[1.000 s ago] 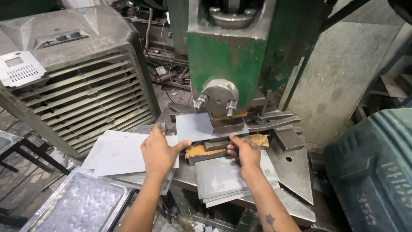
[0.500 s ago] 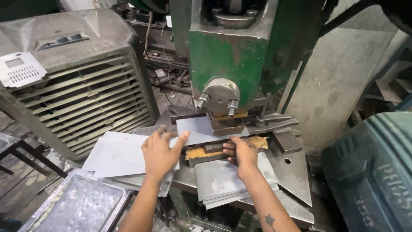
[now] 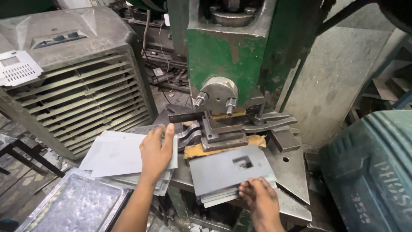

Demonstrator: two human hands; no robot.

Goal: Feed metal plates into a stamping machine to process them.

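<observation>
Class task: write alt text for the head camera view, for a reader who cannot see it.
A person's right hand lays a punched metal sheet on a stack before a green press. The left hand rests on a pile of blank sheets.

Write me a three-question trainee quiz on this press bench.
1. True or false: the left hand rests on the stack of blank sheets.
2. What marks the top sheet of the pile under the right hand? A) a bend B) a punched cut-out C) paint
3. What colour is the press body?

Key: 1 true; 2 B; 3 green.
</observation>
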